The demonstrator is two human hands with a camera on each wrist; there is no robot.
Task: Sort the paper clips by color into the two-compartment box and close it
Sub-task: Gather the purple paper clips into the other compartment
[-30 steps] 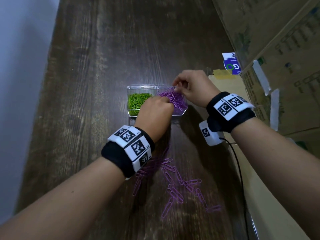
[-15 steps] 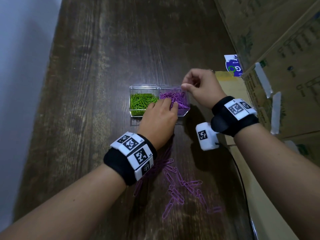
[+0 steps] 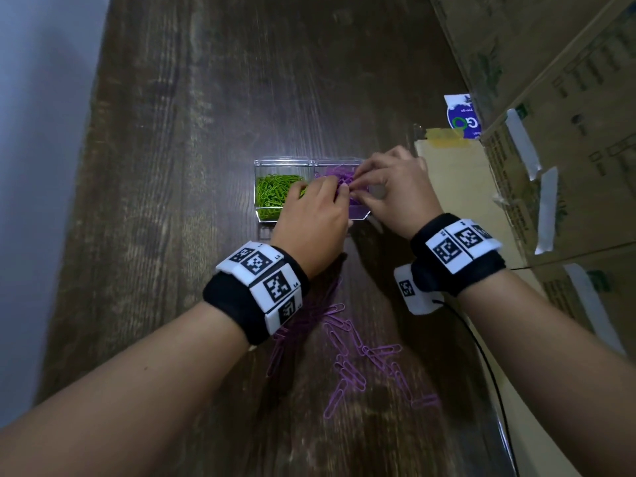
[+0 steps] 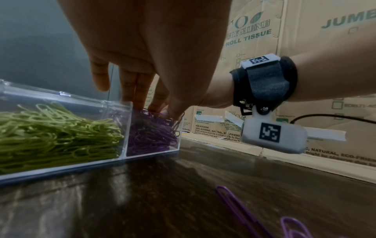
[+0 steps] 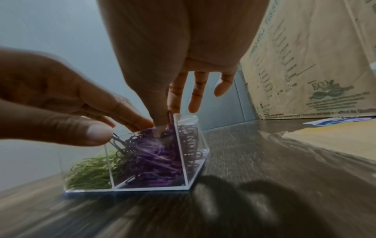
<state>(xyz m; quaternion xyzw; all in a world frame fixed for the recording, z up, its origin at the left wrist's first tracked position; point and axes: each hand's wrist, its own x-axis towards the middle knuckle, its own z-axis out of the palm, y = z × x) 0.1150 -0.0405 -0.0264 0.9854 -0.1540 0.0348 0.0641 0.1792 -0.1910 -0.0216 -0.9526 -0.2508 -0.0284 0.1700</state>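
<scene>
An open clear two-compartment box (image 3: 285, 162) sits on the dark wooden table. Green paper clips (image 3: 272, 194) fill its left compartment and purple paper clips (image 3: 335, 173) its right one. My left hand (image 3: 330, 187) reaches over the box from the near side, and its straight fingers (image 4: 142, 90) press down on the purple pile (image 4: 150, 133). My right hand (image 3: 358, 187) comes in from the right. In the right wrist view its thumb and forefinger pinch a purple clip (image 5: 168, 114) above the box's purple compartment (image 5: 181, 145). Several loose purple clips (image 3: 361, 356) lie on the table near me.
Cardboard cartons (image 3: 550, 98) stand along the right side, with a flat cardboard sheet (image 3: 457, 187) and a blue-white label (image 3: 463, 117) beside the box. A black cable (image 3: 488, 366) trails from my right wrist. A pale wall runs along the table's left edge.
My left hand opened from a fist and stretched its fingers onto the purple pile. My right hand swung from the box's far right corner back over the purple compartment.
</scene>
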